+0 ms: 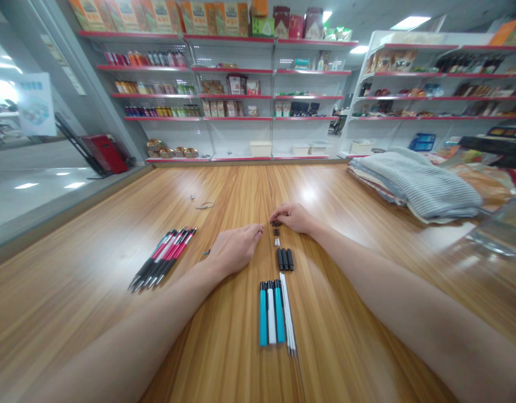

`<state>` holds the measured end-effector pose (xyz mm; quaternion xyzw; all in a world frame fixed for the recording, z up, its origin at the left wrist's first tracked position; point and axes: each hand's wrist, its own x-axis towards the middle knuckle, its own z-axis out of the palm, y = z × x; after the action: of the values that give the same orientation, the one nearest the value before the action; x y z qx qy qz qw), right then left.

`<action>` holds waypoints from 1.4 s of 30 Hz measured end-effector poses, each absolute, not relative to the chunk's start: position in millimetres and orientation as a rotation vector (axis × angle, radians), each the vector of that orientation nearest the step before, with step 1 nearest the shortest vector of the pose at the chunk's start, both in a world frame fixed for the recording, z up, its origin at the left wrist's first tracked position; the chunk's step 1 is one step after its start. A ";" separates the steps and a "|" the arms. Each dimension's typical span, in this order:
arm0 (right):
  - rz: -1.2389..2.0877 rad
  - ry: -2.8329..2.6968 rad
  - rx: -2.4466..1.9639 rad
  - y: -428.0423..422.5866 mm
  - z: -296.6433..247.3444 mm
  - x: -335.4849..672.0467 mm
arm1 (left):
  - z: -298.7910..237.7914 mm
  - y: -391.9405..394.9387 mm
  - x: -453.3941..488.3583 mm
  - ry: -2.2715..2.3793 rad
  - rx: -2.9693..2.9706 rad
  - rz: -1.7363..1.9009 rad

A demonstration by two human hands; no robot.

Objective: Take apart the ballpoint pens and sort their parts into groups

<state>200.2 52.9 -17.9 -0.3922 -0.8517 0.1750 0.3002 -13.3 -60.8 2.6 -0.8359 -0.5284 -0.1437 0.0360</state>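
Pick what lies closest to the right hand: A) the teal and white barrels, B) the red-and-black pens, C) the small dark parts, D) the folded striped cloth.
C. The small dark parts lie right at the front of the right hand, while the teal and white barrels sit farther down the table.
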 end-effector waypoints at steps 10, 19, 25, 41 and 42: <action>0.519 -2.185 -1.044 52.5 -18.1 200.1 | 6.7 -61.5 -8.6 -1.545 -2.677 -0.451; 0.612 -2.161 -0.984 52.9 -18.6 198.5 | 5.9 -57.0 -7.8 -1.547 -2.649 -0.393; 0.611 -2.158 -0.989 51.7 -16.5 197.1 | 3.2 -51.1 -6.2 -1.552 -2.648 -0.377; 0.652 -2.140 -0.963 50.8 -15.8 197.4 | 6.3 -52.7 -7.6 -1.472 -2.652 -0.393; 0.652 -2.142 -0.966 50.5 -15.4 197.4 | 6.2 -52.5 -7.8 -1.474 -2.657 -0.387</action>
<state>197.4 50.5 -15.4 -0.3719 -0.8246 0.2511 0.3445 -7.8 -52.5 6.2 -0.8668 -0.4809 -0.1261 0.0391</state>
